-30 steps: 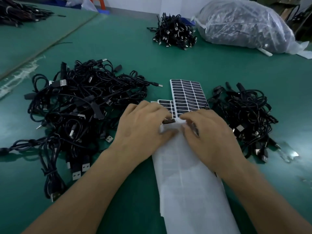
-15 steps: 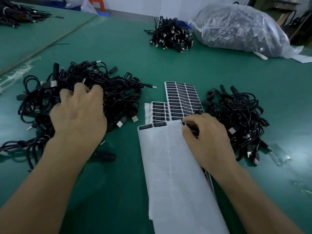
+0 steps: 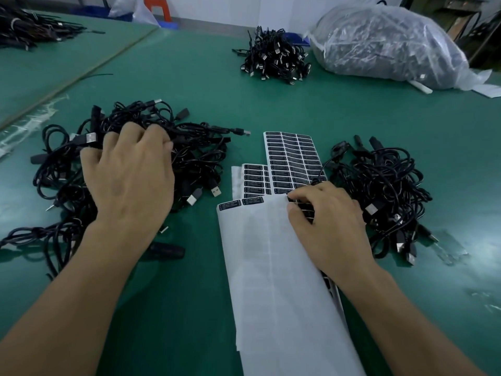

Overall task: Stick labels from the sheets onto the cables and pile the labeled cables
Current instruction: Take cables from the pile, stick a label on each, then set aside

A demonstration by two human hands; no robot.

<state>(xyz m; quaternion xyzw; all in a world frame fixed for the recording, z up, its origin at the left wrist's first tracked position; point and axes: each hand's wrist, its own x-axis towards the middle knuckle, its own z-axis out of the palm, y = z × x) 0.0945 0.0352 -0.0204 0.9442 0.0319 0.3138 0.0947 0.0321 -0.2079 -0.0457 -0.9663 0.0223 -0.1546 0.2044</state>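
Now, on the green table (image 3: 189, 77), the tangled heap of black USB cables (image 3: 195, 158) near its left edge has drawn our left hand (image 3: 130, 180) off the white label sheets (image 3: 271, 267), fingers (image 3: 154, 137) curled round some, while our right hand (image 3: 330, 221) pinches a black label (image 3: 299, 206) ready.

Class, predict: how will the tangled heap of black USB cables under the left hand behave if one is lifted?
Probably floppy: the heap of black USB cables lies in slack loops. Likely to snag and drag neighbours, since the loops interlock.

Black cables (image 3: 130, 164), black labels (image 3: 292, 158) on white sheets (image 3: 273, 267), green table (image 3: 206, 85)
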